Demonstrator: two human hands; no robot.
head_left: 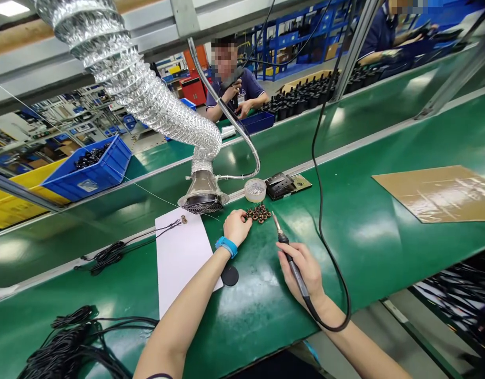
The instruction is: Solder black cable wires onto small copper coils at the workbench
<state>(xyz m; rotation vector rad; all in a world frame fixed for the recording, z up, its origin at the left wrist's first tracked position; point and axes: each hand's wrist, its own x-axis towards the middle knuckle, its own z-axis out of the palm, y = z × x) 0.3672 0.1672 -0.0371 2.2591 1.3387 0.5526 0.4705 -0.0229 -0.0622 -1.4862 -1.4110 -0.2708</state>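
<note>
My right hand [303,268] is wrapped round the handle of a soldering iron [293,266], its tip pointing up and away over the green bench. At the left edge of a pile of small copper-coloured parts [260,213], my left hand [236,227] has its fingers bent together; whatever they pinch, if anything, is too small to make out. A blue band circles the left wrist. Just behind the pile stands a round translucent tub [255,190]. Beside it lies a dark soldering-iron stand [281,185]. A black disc [230,275] rests near my left forearm.
A fume duct [159,105] ends in a fan hood [203,192] above a white sheet [179,258]. Black cables [64,342] lie at the left front, cardboard [435,192] at the right. The iron's cord [319,210] hangs down. A co-worker [242,89] sits opposite.
</note>
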